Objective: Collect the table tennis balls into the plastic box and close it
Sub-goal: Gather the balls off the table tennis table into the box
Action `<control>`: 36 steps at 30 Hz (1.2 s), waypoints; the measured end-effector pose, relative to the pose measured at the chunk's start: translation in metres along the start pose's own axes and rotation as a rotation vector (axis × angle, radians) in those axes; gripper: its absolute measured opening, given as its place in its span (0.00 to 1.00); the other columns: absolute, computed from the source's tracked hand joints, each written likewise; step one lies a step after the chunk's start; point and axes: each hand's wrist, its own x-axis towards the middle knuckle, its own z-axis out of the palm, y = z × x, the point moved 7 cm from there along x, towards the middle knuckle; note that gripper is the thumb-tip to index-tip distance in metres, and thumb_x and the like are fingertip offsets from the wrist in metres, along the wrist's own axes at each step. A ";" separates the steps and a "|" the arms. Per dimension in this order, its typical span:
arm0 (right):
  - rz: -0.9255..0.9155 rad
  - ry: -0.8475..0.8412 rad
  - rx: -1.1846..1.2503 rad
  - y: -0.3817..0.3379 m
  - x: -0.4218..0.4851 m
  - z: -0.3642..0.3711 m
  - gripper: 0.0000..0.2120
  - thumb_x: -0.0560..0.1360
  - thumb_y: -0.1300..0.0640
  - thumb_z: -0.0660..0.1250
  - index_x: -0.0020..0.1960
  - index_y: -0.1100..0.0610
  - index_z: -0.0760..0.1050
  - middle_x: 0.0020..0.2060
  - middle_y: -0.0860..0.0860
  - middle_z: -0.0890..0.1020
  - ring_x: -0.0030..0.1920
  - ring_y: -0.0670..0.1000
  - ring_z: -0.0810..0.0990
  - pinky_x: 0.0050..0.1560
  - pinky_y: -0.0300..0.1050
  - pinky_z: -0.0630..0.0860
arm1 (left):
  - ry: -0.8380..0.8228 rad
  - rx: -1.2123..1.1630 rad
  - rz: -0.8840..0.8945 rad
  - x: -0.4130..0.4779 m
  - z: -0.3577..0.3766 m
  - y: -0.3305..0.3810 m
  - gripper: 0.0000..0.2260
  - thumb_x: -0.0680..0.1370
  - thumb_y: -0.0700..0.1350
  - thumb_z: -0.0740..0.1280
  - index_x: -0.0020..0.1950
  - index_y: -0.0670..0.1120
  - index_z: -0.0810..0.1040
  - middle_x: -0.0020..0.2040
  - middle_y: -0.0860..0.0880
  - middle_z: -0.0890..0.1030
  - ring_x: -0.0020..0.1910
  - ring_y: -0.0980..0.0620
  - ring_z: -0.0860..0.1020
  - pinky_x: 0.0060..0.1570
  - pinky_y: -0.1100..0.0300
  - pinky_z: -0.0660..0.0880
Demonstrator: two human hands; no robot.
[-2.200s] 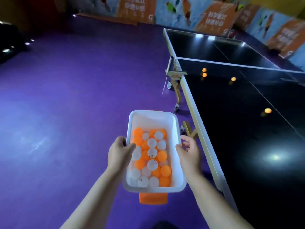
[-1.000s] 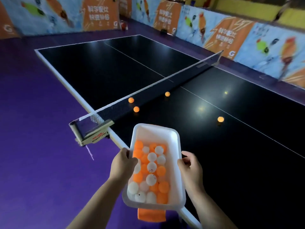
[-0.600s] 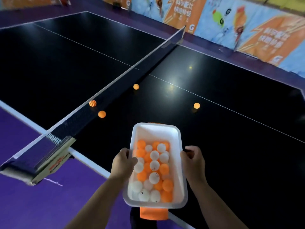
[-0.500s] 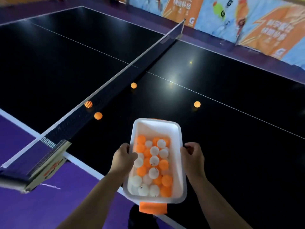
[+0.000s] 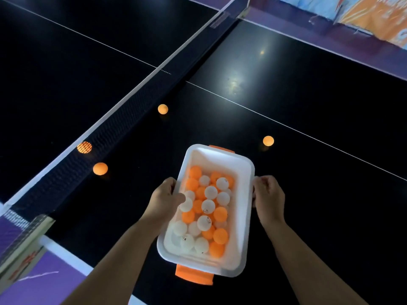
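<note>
I hold a white plastic box [image 5: 246, 208] with orange end latches over the black table. It has no lid on and is filled with several white and orange balls [image 5: 207, 205]. My left hand [image 5: 164, 200] grips its left rim, thumb inside. My right hand [image 5: 267, 197] grips the right rim. Loose orange balls lie on the table: one [image 5: 100, 168] by the net, one [image 5: 163, 109] farther along the net, one [image 5: 268, 141] beyond the box to the right. Another orange ball [image 5: 84, 147] shows through the net mesh.
The net [image 5: 136, 93] runs diagonally from lower left to upper right across the black table [image 5: 308, 106]. The net clamp [image 5: 22, 245] sticks out at the table's near left edge. Purple floor [image 5: 33, 287] lies below it. Printed barriers [image 5: 363, 16] stand at the far right.
I have come closer to the table and now lean over it. The box, still held in both hands, has moved forward over the table surface and tilted slightly to the right.
</note>
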 end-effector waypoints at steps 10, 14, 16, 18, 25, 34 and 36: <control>-0.237 -0.008 -0.527 -0.020 0.160 0.023 0.12 0.73 0.59 0.60 0.55 0.51 0.75 0.56 0.53 0.72 0.55 0.54 0.71 0.45 0.46 0.72 | 0.085 0.368 0.075 0.031 -0.012 0.012 0.02 0.72 0.38 0.65 0.43 0.44 0.73 0.38 0.40 0.78 0.36 0.39 0.78 0.30 0.54 0.71; -0.206 -0.120 -0.745 -0.014 0.188 0.039 0.25 0.73 0.63 0.61 0.69 0.51 0.66 0.74 0.56 0.53 0.71 0.59 0.55 0.67 0.56 0.63 | 0.084 0.409 0.060 0.033 -0.010 0.012 0.03 0.72 0.39 0.64 0.43 0.47 0.74 0.36 0.43 0.78 0.35 0.42 0.77 0.30 0.55 0.69; -0.205 -0.212 -0.842 -0.006 0.196 0.050 0.29 0.73 0.63 0.61 0.72 0.49 0.61 0.76 0.54 0.44 0.75 0.60 0.46 0.70 0.58 0.59 | 0.092 0.421 0.061 0.033 -0.010 0.011 0.04 0.72 0.39 0.64 0.43 0.48 0.74 0.35 0.45 0.78 0.34 0.44 0.77 0.29 0.55 0.70; -0.155 -0.303 -0.869 0.006 0.201 0.056 0.31 0.74 0.64 0.60 0.74 0.48 0.58 0.76 0.52 0.41 0.75 0.59 0.44 0.68 0.58 0.61 | 0.094 0.430 0.063 0.034 -0.009 0.010 0.05 0.72 0.40 0.64 0.43 0.50 0.74 0.35 0.46 0.78 0.34 0.45 0.78 0.29 0.54 0.72; -0.225 -0.237 -0.765 0.007 0.180 0.046 0.23 0.75 0.67 0.59 0.68 0.53 0.69 0.66 0.57 0.64 0.59 0.61 0.70 0.54 0.51 0.70 | 0.092 0.462 0.080 0.035 -0.010 0.007 0.03 0.71 0.40 0.63 0.42 0.48 0.72 0.35 0.45 0.77 0.33 0.42 0.78 0.29 0.54 0.73; -0.162 -0.005 -0.144 -0.050 0.081 0.012 0.19 0.75 0.51 0.65 0.65 0.52 0.69 0.50 0.45 0.75 0.50 0.48 0.77 0.50 0.43 0.73 | 0.090 0.576 0.179 0.025 -0.011 0.019 0.05 0.72 0.40 0.62 0.40 0.48 0.67 0.33 0.49 0.75 0.29 0.50 0.75 0.25 0.59 0.68; -0.206 0.028 -0.078 -0.066 0.050 0.005 0.16 0.75 0.50 0.65 0.62 0.51 0.71 0.47 0.42 0.75 0.47 0.44 0.77 0.47 0.41 0.74 | 0.076 0.579 0.197 0.025 -0.011 0.020 0.05 0.72 0.40 0.61 0.40 0.49 0.66 0.33 0.49 0.75 0.29 0.49 0.75 0.25 0.60 0.68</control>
